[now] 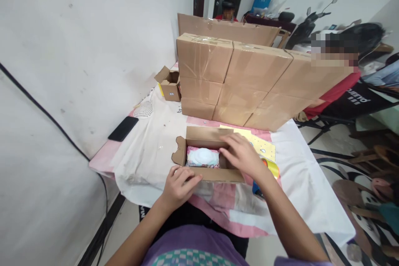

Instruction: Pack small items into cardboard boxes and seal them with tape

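A soft wipes pack point(203, 157), lid up, lay inside the open cardboard carton point(205, 134), toward its left end. Your left hand point(181, 183) was at the near flap point(221, 175), by its left corner; your right hand point(241, 153) arched over the right end. Couldn't tell whether either of the 2 pinched cardboard. Judged risks: tipping could slide the pack into the spare room; uneven pressing could crease the near flap.

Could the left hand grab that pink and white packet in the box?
Probably yes. The left hand is right at the near flap of the open box, and nothing seems to cover the packet inside.
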`<state>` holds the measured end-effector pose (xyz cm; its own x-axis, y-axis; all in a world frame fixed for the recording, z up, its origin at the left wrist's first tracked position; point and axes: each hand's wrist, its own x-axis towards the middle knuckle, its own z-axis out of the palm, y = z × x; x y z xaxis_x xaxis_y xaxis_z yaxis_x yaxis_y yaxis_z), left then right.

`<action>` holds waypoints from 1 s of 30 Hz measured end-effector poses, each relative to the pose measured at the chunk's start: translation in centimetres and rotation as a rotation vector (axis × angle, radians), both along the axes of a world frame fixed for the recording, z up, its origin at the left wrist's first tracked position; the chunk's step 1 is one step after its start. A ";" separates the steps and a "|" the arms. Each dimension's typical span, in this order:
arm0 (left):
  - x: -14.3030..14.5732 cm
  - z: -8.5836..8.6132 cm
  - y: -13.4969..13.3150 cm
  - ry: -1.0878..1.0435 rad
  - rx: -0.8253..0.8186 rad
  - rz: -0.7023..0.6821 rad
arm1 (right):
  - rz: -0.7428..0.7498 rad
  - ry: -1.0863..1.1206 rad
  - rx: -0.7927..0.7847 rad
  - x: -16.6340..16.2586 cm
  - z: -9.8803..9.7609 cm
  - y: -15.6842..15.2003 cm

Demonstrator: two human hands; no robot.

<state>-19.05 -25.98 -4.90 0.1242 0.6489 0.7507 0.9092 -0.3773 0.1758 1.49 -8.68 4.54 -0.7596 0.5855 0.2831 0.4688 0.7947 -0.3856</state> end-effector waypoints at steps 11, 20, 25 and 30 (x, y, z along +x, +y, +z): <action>-5.2 8.2 4.0 0.094 -0.327 -0.209 | -0.277 0.496 -0.290 5.7 -6.9 -1.9; -1.0 5.0 14.2 0.426 -0.996 -0.501 | -0.471 0.630 -0.275 4.8 -11.7 -2.4; -0.1 -0.2 13.1 0.618 -0.922 -0.373 | -0.483 0.817 -0.438 4.0 -14.7 -3.6; 0.4 -0.5 13.2 0.718 -0.962 -0.307 | -0.505 0.889 -0.411 2.9 -17.2 -4.3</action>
